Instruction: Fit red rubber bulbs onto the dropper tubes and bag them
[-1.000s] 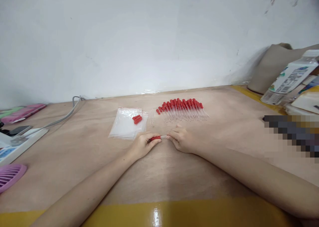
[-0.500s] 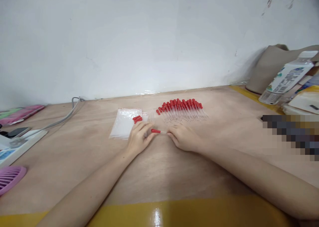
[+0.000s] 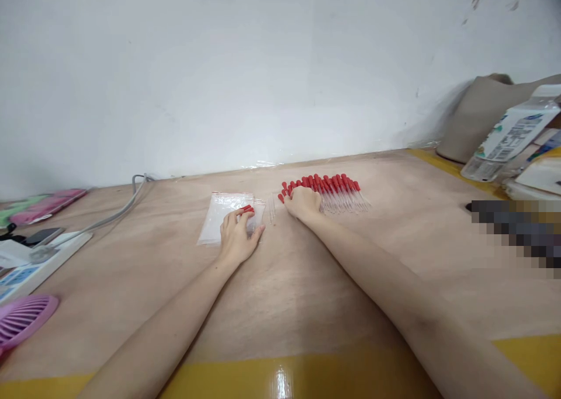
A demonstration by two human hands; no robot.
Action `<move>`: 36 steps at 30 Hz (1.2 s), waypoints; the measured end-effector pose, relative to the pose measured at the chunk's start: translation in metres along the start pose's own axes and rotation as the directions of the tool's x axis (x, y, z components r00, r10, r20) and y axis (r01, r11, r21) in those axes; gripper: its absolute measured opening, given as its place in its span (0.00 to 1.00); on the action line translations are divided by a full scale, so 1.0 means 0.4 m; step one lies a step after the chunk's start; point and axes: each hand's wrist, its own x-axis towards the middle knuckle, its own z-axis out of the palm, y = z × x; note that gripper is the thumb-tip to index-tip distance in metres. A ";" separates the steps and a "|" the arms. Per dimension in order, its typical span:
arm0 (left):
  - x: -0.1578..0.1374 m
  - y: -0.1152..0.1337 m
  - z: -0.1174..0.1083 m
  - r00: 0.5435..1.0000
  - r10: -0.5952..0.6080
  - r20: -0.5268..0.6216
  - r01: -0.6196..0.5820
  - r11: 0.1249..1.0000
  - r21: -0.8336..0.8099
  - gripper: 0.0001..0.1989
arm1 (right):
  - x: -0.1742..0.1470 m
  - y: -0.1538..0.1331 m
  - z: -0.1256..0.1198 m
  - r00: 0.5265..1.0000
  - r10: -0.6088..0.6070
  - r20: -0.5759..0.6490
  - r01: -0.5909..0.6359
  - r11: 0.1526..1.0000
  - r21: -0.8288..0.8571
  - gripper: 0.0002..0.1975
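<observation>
My left hand (image 3: 238,235) lies over the small clear plastic bags (image 3: 213,215), thumb spread away from its bent fingers. Its fingertips are at several loose red rubber bulbs (image 3: 248,209) on the bags; whether they grip one cannot be seen. My right hand (image 3: 303,203) is curled over the left end of a row of red-bulbed glass droppers (image 3: 339,191), fingers closed. Whatever is under those fingers is hidden. Between the hands, beside the bags, lie several thin glass tubes (image 3: 271,207) without bulbs.
At left are a white power strip (image 3: 65,248) with a grey cable (image 3: 114,215), a purple fan (image 3: 28,323) and a pink item (image 3: 48,206). A plastic bottle (image 3: 511,136) leans at the right, by a beige bag (image 3: 464,118). The wall (image 3: 263,83) closes off the back.
The dropper held between both hands no longer shows. My right hand has moved forward to the dropper row. My left hand has shifted slightly left onto the bags, reaching the red bulbs.
</observation>
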 end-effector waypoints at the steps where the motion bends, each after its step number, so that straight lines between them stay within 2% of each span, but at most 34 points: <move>1: 0.000 -0.001 0.002 1.000 0.005 -0.005 -0.005 1.000 -0.005 0.17 | 0.002 -0.001 0.005 1.000 0.007 0.000 -0.007 1.000 -0.017 0.13; 5: 0.001 -0.008 0.009 1.000 0.025 -0.008 -0.025 1.000 -0.019 0.16 | 0.004 0.007 0.016 1.000 0.016 0.007 -0.015 0.999 -0.050 0.12; 14: 0.005 -0.015 0.014 0.999 0.028 0.042 -0.026 0.998 -0.057 0.17 | 0.001 0.010 0.022 1.000 -0.003 0.027 0.005 0.995 -0.104 0.19; 19: 0.003 -0.015 0.017 0.999 0.012 0.043 -0.011 0.999 -0.037 0.18 | -0.016 -0.015 0.020 0.990 -0.137 -0.019 0.134 0.986 -0.095 0.18; 22: 0.003 -0.016 0.019 0.999 -0.002 0.040 0.003 1.000 -0.011 0.18 | -0.024 -0.041 0.024 0.981 -0.192 -0.001 0.191 0.980 -0.064 0.15; 29: 0.003 -0.020 0.019 0.999 -0.006 0.046 0.008 0.999 -0.037 0.17 | -0.002 -0.100 0.040 0.993 -0.053 0.109 0.064 0.993 -0.100 0.12; 32: 0.006 -0.016 0.013 0.999 0.004 0.052 0.001 0.994 -0.105 0.16 | 0.006 -0.124 0.042 0.988 -0.056 0.142 0.073 0.990 -0.118 0.09; 36: 0.010 -0.009 0.001 0.999 -0.011 0.047 0.019 0.983 -0.184 0.09 | 0.002 -0.144 0.039 0.982 -0.077 0.175 0.102 0.985 -0.142 0.11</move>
